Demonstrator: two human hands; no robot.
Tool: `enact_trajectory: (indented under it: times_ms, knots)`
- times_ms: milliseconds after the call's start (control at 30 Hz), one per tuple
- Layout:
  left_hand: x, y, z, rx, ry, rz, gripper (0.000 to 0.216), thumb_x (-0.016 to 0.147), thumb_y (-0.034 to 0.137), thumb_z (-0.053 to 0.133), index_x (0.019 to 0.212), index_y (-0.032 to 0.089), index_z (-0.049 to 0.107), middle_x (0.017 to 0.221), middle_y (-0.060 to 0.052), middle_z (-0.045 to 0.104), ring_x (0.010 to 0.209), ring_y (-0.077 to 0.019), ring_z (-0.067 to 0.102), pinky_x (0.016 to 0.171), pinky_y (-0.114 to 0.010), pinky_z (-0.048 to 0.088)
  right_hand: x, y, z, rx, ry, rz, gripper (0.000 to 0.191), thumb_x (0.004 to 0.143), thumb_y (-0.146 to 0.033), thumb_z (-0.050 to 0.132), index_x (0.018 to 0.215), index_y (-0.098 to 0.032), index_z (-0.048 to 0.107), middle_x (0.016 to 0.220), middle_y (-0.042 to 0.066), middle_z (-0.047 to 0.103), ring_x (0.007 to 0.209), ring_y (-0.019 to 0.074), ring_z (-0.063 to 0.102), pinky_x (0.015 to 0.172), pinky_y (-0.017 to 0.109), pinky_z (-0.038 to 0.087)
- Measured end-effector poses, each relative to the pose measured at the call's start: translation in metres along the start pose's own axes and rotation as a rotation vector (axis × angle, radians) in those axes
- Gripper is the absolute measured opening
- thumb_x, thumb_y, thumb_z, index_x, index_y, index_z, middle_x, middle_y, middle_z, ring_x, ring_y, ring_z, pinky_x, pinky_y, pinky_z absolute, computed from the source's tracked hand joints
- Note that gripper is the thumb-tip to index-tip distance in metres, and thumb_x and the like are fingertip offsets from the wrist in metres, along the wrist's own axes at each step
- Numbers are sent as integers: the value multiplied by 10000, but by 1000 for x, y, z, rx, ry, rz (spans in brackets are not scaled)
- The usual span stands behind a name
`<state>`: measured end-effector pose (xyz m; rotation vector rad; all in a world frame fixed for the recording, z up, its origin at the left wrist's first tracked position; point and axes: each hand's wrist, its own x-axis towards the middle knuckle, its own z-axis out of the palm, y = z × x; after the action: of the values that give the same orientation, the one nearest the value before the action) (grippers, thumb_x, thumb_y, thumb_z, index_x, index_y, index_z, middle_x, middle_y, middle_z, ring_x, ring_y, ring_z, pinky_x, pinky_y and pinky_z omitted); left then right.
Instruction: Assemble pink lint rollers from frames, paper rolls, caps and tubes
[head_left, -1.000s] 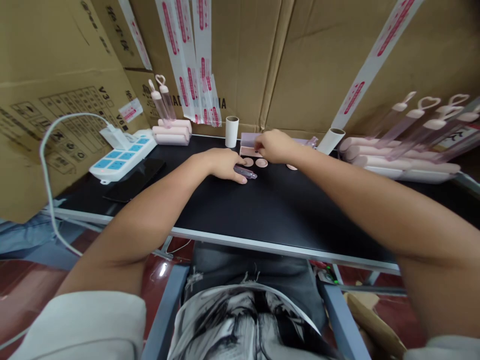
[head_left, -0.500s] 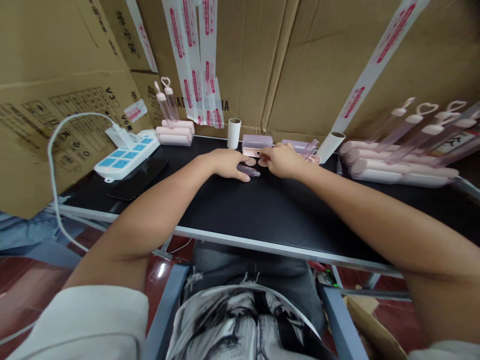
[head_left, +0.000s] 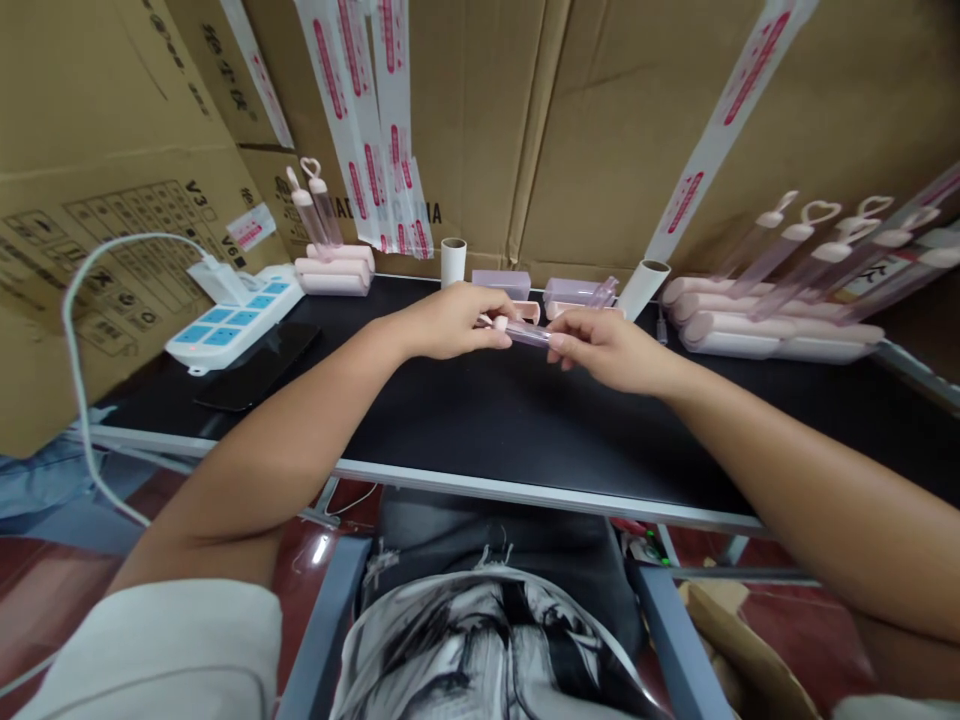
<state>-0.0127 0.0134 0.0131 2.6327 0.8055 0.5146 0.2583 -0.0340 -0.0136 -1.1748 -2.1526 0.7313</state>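
Both hands hold one clear pink tube (head_left: 527, 332) level above the black table (head_left: 480, 420). My left hand (head_left: 450, 322) pinches its left end, where a pale pink cap sits. My right hand (head_left: 604, 348) pinches its right end with thumb and fingertips. Behind the hands, near the table's back edge, lie small lilac boxes (head_left: 501, 283) and a pink tray, partly hidden by my fingers.
A white power strip (head_left: 232, 320) with blue sockets and a dark phone (head_left: 259, 365) lie at the left. A white cardboard roll (head_left: 453, 262) stands at the back. Pink holders with heart-topped tubes (head_left: 795, 250) line the right. Cardboard boxes wall in the back and left.
My left hand lifted the tube off the table. My right hand left the small pink discs and took hold of the tube's right end. The view shifted slightly.
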Motion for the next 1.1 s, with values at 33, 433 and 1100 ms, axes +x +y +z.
enact_trajectory:
  times_ms: [33,433,1100]
  knots:
    - [0,-1,-1,16,-13,4,262,948,366,702,1143,195,742,1045,-45,794,925,-201,704,862,-315,487,-4,4,-3,35,-15,22,465,965,-672,678,886,-215,702,824,66,789,697,208,695,698,341,526]
    - [8,16,12,145,89,-187,232,1004,329,617,1020,180,794,1024,-87,823,854,-218,701,809,-326,499,-9,0,32,-126,114,17,326,1059,-476,474,863,-234,571,779,44,680,727,213,618,721,354,455]
    - [36,-48,22,87,344,-460,177,928,316,717,862,176,803,828,-69,755,764,-191,628,742,-342,431,82,11,-8,-216,518,-4,351,744,-172,771,1082,-210,683,937,53,751,892,263,706,885,445,575]
